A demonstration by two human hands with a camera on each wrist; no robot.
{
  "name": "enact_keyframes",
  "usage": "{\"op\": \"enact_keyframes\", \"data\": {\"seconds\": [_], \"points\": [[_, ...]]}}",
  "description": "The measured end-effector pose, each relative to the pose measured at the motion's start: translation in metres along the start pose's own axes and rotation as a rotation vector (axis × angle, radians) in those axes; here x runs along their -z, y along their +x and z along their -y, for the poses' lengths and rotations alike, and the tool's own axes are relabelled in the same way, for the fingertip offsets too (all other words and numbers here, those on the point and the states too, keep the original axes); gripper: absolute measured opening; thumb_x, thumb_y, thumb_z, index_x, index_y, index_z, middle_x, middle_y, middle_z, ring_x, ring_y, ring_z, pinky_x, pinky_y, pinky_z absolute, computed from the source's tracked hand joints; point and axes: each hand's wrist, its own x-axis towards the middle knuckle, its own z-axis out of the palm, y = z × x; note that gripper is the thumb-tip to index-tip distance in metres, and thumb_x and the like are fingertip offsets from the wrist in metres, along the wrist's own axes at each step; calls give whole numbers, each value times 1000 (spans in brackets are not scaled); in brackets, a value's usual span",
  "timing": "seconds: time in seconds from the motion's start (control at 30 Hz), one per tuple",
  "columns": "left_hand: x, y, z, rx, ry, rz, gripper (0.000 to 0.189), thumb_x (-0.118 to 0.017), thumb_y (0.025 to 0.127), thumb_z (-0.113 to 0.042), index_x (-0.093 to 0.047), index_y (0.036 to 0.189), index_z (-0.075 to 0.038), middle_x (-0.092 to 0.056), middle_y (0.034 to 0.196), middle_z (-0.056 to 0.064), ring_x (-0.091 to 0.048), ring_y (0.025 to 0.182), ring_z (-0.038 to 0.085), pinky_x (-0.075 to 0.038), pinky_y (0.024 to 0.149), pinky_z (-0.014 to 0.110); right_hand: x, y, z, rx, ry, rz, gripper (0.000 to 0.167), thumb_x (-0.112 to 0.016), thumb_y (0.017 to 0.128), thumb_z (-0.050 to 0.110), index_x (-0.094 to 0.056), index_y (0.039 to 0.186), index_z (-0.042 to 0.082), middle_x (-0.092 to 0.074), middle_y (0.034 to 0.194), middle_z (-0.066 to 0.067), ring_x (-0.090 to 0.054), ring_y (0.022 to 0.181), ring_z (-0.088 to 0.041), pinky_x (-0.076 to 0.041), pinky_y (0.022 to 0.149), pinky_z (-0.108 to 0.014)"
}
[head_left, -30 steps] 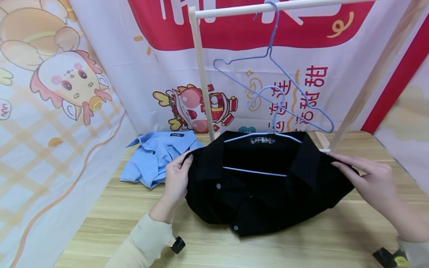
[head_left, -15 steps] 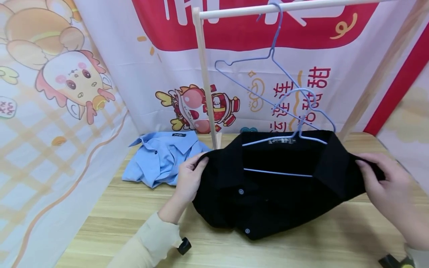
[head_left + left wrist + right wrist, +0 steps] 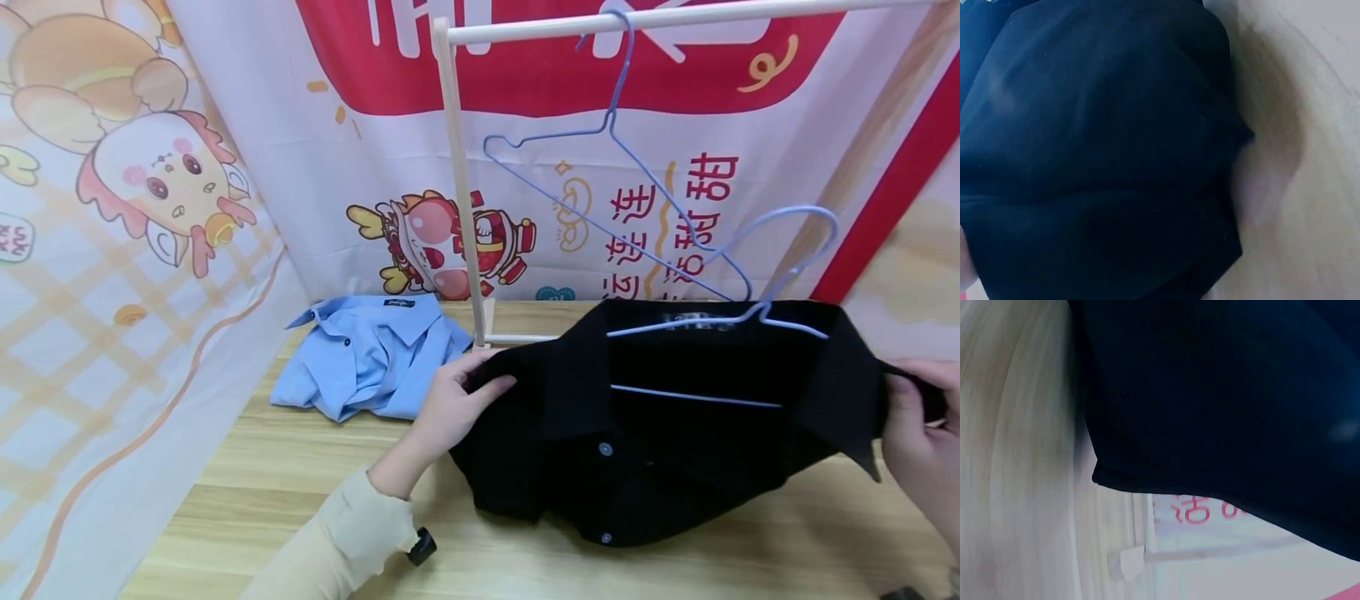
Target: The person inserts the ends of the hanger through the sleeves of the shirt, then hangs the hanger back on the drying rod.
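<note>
A black shirt with a collar and pale buttons spreads between both hands, over the wooden table. Inside its neck sits a light blue hanger, its hook standing up out of the collar and leaning right. The left hand pinches the shirt's left shoulder between thumb and fingers. At the right edge of the head view, the right hand grips the other shoulder. Both wrist views are mostly filled by the black cloth; only a bit of a finger shows at the left edge of the left wrist view.
A crumpled light blue shirt lies on the table at the back left. Behind the black shirt stands a wooden rack with a bare blue hanger hooked on its top bar. A printed cloth forms the backdrop.
Both hands have carried the black shirt and its hanger to the right. The hanger's hook now tilts further right. The blue shirt and the hanger on the rack stay in place.
</note>
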Motion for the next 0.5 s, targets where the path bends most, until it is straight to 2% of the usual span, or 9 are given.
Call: {"op": "enact_keyframes", "data": {"seconds": [0.13, 0.27, 0.37, 0.43, 0.5], "points": [[-2, 2, 0, -22, 38, 74, 31, -73, 95, -7, -72, 126, -9, -70, 126, 1, -59, 121, 16, -45, 106, 43, 10, -4, -17, -35, -64, -32, 25, -54, 101, 1, -63, 100, -22, -61, 107, 25, -54, 98, 11, -37, 88, -10], [-7, 6, 4, -20, 41, 166, 30, -73, 95, -9, -73, 126, -9, -71, 125, -1, -61, 121, 15, -46, 106, 40, 22, -7, -36, -40, -111, 14, 26, -50, 102, 0, -61, 104, -24, -59, 110, 28, -52, 100, 12, -36, 87, -8], [-12, 9, 9, 9, 47, 229, 28, -73, 96, -9, -74, 123, -7, -72, 122, 2, -63, 119, 15, -48, 104, 37, 28, -9, -46, -34, -124, 34, 31, -51, 103, 2, -54, 107, -28, -58, 113, 28, -50, 100, 12, -34, 85, -8], [-14, 10, 12, 39, 71, 259, 28, -73, 96, -11, -73, 124, -6, -72, 123, 2, -62, 120, 15, -48, 104, 36, 31, -11, -52, -44, -105, 29, 31, -52, 103, 3, -55, 108, -27, -60, 113, 26, -51, 101, 10, -35, 86, -9], [-17, 12, 14, 64, 108, 279, 30, -73, 97, -14, -72, 126, -7, -71, 126, 2, -61, 123, 15, -47, 106, 36, 34, -14, -58, -54, -87, 30, 27, -53, 103, 5, -65, 106, -19, -60, 113, 26, -52, 100, 10, -35, 86, -8]]}}
